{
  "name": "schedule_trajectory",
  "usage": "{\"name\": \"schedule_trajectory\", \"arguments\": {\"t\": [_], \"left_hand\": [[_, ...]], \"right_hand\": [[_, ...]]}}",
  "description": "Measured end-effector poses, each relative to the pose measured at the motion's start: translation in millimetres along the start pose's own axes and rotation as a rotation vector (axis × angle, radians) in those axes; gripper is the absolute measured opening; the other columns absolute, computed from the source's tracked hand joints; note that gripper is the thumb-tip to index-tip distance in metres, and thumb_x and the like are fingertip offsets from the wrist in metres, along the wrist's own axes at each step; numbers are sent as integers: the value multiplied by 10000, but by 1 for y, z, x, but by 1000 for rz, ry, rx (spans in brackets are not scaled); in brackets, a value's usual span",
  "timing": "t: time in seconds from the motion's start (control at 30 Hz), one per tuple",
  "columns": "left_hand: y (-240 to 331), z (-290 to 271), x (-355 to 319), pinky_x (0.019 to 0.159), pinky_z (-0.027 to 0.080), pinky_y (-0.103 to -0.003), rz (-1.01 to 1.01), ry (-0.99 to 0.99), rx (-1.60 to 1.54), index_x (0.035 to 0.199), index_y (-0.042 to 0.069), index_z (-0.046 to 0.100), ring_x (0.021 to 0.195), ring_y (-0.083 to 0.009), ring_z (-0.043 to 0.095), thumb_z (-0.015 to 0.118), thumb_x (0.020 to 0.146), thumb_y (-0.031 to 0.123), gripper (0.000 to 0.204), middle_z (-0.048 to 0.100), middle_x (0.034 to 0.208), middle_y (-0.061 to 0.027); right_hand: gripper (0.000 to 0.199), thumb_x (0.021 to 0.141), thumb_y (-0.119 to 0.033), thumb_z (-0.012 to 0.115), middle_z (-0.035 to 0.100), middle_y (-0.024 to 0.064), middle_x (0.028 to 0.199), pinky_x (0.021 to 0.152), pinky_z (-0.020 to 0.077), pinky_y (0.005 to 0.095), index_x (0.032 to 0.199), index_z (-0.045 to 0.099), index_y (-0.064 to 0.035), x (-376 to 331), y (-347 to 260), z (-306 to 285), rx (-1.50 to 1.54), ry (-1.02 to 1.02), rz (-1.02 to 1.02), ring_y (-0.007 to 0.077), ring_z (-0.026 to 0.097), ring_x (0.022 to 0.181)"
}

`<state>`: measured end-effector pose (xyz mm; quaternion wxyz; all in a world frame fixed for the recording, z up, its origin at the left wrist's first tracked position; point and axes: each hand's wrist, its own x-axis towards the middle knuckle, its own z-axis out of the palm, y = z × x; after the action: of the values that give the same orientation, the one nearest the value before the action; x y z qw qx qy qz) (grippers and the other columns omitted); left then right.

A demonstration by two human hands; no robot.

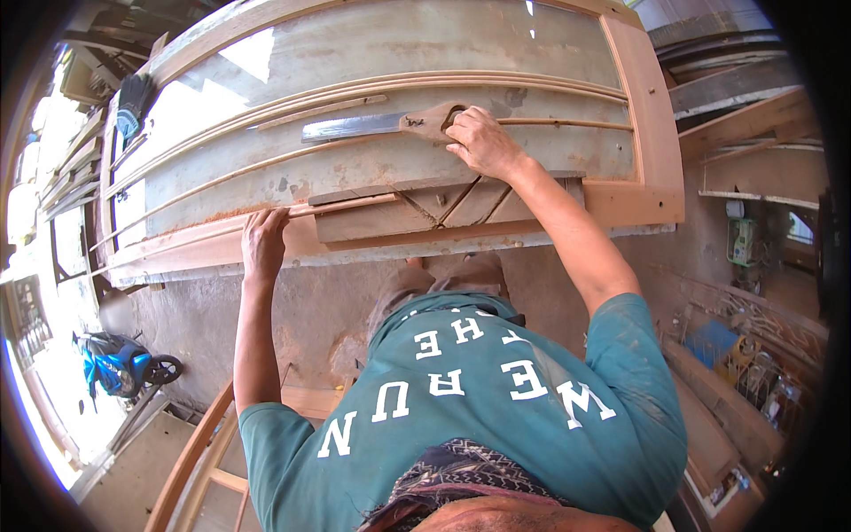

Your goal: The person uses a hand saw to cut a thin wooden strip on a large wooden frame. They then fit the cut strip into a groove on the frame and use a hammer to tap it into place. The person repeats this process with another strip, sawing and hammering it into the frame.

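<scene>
My right hand (483,146) is closed round the wooden handle of a hand saw (355,127), whose blade points left above the workbench. My left hand (264,239) grips a thin wooden strip (347,204) near the bench's front edge. The strip's right end rests along a wooden cutting board (523,206) with slanted grooves cut in it, and its other end runs far off to the left. Reddish sawdust lies just behind my left hand.
Several long thin strips (355,89) lie across the framed bench (656,124). A dark brush-like thing (135,96) hangs at its left corner. Stacked planks (745,124) stand at the right, wooden frames (199,457) behind me on the left. A blue motorbike (124,363) is parked at far left.
</scene>
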<state>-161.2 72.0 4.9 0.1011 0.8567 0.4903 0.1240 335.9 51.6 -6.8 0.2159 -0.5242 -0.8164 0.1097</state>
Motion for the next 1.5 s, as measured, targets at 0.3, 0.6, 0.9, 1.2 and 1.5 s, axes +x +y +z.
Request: {"name": "schedule_trajectory", "arguments": {"t": [0.3,0.6,0.9,1.2,1.5], "left_hand": [[-2,-8,-2,963,547,-441,41,13,-25,1092,57,768,1024,-322,717,750,961,72,132,771,1041,-104],[-5,-20,8,947,529,-464,21,-112,-118,1113,38,709,1018,-344,704,717,970,34,143,762,1035,-124],[-1,-18,0,931,539,-465,-20,-74,-167,1135,33,719,1036,-359,687,714,955,1,182,748,1054,-130],[9,-40,2,930,542,-453,-59,-68,-195,1126,28,725,1032,-351,691,723,960,2,168,747,1034,-127],[9,-44,6,851,563,-431,-65,82,-231,989,14,707,947,-340,710,790,922,22,106,747,992,-122]], "right_hand": [[151,898,-110,788,603,96,908,759,581,413,929,648,-64,-53,-120,10,-28,97,194,275,660,847],[118,923,-61,733,615,107,955,821,580,413,992,640,-37,-45,-127,21,81,110,251,293,672,922],[210,947,-175,798,673,125,1038,809,619,456,1093,725,-43,-21,-147,15,284,24,213,330,736,989],[135,992,-169,750,711,144,938,746,579,472,963,733,-39,-21,-158,24,518,106,432,379,723,845],[61,965,-87,736,663,120,967,805,577,473,967,693,-44,-30,-125,-1,306,116,282,365,695,923]]}}
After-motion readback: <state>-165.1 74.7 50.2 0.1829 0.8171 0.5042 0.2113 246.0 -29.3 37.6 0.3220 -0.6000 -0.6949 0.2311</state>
